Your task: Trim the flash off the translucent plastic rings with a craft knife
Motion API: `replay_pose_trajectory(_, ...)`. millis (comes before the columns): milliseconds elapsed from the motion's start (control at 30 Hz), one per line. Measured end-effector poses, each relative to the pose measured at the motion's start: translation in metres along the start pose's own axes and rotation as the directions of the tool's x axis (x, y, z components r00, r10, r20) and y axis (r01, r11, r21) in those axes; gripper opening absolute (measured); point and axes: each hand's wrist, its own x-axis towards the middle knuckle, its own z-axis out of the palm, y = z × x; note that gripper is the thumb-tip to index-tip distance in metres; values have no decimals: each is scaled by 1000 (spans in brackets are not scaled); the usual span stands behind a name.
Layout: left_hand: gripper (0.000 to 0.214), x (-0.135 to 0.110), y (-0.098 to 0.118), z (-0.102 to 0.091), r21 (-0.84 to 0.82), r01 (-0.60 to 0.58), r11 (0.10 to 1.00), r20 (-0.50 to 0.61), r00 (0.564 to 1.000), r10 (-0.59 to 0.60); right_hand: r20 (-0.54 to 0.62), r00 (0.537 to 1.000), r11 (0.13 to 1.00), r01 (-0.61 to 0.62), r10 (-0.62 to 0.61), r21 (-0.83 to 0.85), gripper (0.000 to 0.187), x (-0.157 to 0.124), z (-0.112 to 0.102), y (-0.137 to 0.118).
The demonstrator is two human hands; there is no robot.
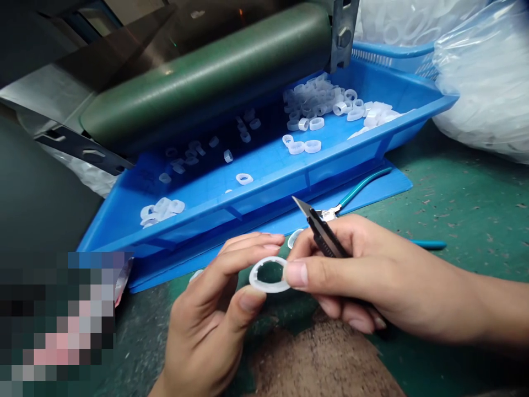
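A translucent white plastic ring (pixel 260 284) is held between my two hands above the worktop. My left hand (pixel 210 309) has its thumb against the near left side of the ring, with the fingers curved behind it. On the other side, the thumb and index finger of my right hand (pixel 363 270) pinch the ring's right edge. That same hand also grips a black utility knife (pixel 326 234), its blade out and pointing up and to the left. Just behind my fingers lies another pale ring (pixel 295 238), partly hidden.
A blue tray (pixel 273 196) with many loose white rings (pixel 318 102) stands under a green conveyor roller (pixel 215 71). Teal-handled pliers (pixel 359 187) lie behind my right hand, partly covered. At the right are a bulging clear bag (pixel 487 94) and a blue basket (pixel 397 51).
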Motion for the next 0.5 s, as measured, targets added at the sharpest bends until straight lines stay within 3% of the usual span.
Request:
replay_pose_trajectory(300, 28, 0, -2, -5, 144, -76, 987, 26, 997, 73, -35, 999, 999, 31, -30, 40, 28, 2, -2, 2)
replay_pose_trajectory(400, 31, -3, -2, -5, 169, -77, 983, 28, 997, 73, -18, 997, 997, 72, -72, 0, 25, 3, -3, 3)
replay_pose_trajectory(500, 40, -9, -6, -3, 174, -94, 980, -3, 995, 96, -74, 994, 993, 76, -83, -90, 27, 0, 0, 3)
